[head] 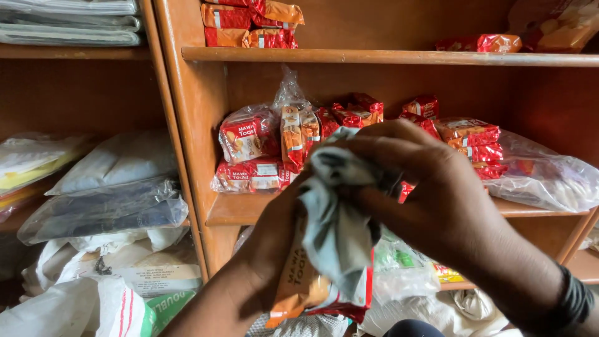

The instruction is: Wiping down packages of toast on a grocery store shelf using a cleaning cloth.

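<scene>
1. A dark, ribbed band (573, 304) is worn at the wrist of the right hand (437, 193).
2. No sleeve is seen on either forearm; the left hand (274, 231) is bare.

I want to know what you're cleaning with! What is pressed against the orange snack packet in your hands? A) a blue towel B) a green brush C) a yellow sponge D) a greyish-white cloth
D: a crumpled greyish-white cloth is bunched under the right hand against the orange packet, which the left hand holds.
</scene>
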